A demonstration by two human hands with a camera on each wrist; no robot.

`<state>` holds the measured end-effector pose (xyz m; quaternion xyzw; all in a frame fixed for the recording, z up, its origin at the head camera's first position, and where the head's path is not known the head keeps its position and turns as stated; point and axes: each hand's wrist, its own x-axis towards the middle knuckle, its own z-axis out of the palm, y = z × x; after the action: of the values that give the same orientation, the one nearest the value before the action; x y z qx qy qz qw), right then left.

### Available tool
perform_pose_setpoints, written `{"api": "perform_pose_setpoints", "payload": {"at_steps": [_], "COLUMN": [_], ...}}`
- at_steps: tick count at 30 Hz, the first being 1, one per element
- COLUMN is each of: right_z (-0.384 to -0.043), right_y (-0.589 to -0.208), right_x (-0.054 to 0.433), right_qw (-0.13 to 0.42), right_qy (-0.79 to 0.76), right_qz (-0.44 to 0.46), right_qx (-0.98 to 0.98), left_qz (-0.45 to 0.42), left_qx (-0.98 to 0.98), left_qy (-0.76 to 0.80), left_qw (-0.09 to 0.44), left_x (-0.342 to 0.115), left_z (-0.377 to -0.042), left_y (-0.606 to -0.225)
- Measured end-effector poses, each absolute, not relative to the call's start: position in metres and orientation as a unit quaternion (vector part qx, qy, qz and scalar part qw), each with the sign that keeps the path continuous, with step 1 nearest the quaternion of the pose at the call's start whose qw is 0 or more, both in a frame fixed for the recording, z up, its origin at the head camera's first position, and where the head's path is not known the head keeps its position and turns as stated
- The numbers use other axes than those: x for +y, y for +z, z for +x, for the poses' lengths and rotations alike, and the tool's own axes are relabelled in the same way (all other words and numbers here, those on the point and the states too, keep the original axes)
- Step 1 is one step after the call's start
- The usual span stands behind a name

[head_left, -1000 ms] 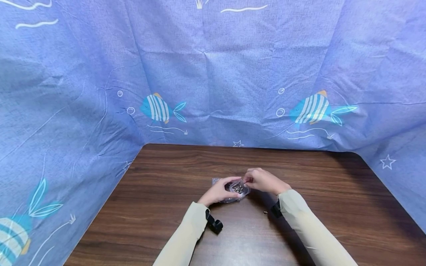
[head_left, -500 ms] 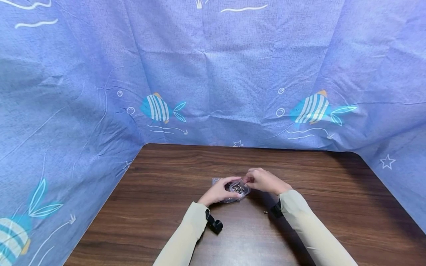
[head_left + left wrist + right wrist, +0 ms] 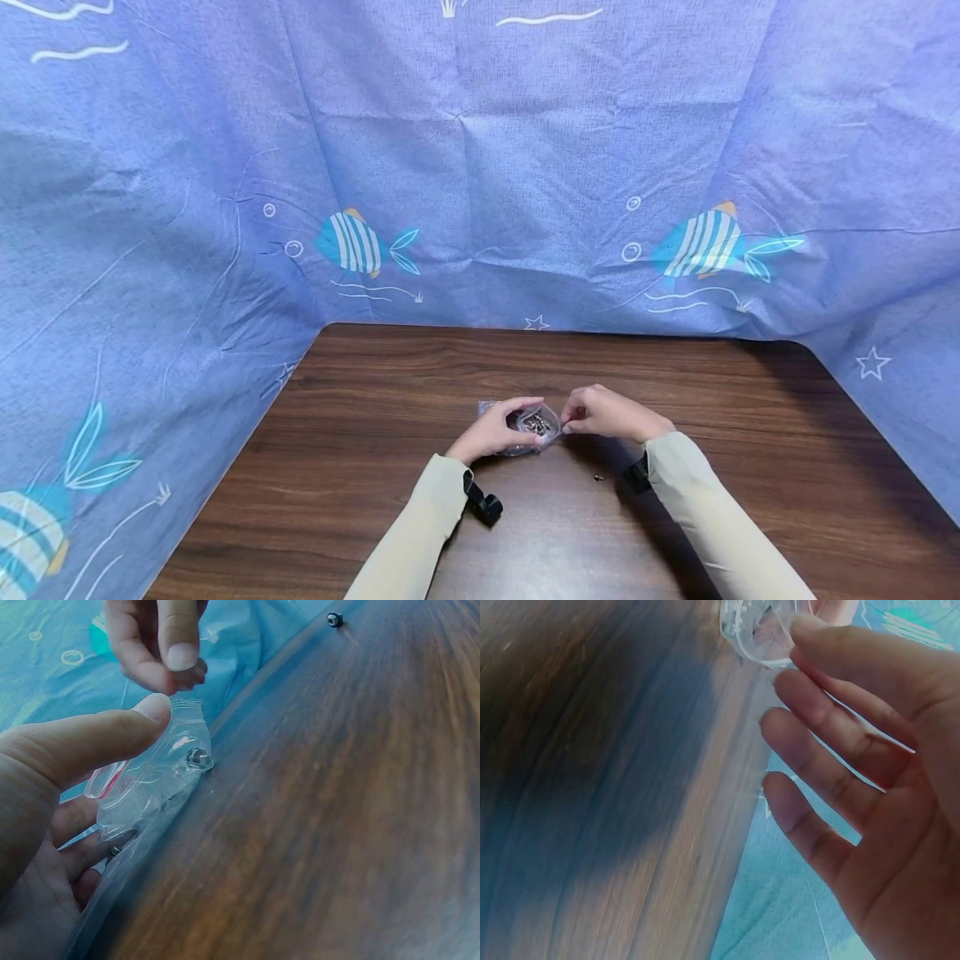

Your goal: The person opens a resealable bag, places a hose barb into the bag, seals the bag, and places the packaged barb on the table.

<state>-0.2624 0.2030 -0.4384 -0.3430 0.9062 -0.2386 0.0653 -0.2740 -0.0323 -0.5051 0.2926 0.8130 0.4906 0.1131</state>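
My left hand (image 3: 491, 432) grips a clear zip bag (image 3: 187, 731), thumb on the near side and fingers behind. Through its round open mouth I see several small metal screws (image 3: 537, 426). Red shows along the zip strip (image 3: 112, 780) in the left wrist view. Just right of the mouth is my right hand (image 3: 606, 412), thumb and index tips close together at the bag's rim (image 3: 761, 661). The other fingers (image 3: 810, 802) are loosely bent. Whether those tips pinch anything is hidden. One loose screw (image 3: 598, 477) lies on the table in front of the right hand.
The dark wood-grain table (image 3: 390, 383) carries the work. A blue cloth (image 3: 525, 167) with fish prints hangs behind it and at both sides. Each wrist wears a black camera strap, like the left wrist's camera (image 3: 486, 508).
My right hand has drawn back to the right from the bag's mouth, its fingertips now just beside the rim. The left hand and the bag keep their place. The loose screw has not moved.
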Motion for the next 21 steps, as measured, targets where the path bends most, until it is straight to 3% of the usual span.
{"api": "perform_pose_setpoints", "payload": {"at_steps": [21], "right_z": [-0.240], "right_y": [-0.430], "right_x": [0.224], "right_qw": [0.219], "right_qy": [-0.241], "right_qz": [-0.288], "right_qx": [0.901], "left_qz": [0.280], "left_qx": [0.820], "left_qy": [0.485], "left_qw": [0.121], "left_x": [-0.031], "left_z": [-0.273], "left_y": [-0.505]}}
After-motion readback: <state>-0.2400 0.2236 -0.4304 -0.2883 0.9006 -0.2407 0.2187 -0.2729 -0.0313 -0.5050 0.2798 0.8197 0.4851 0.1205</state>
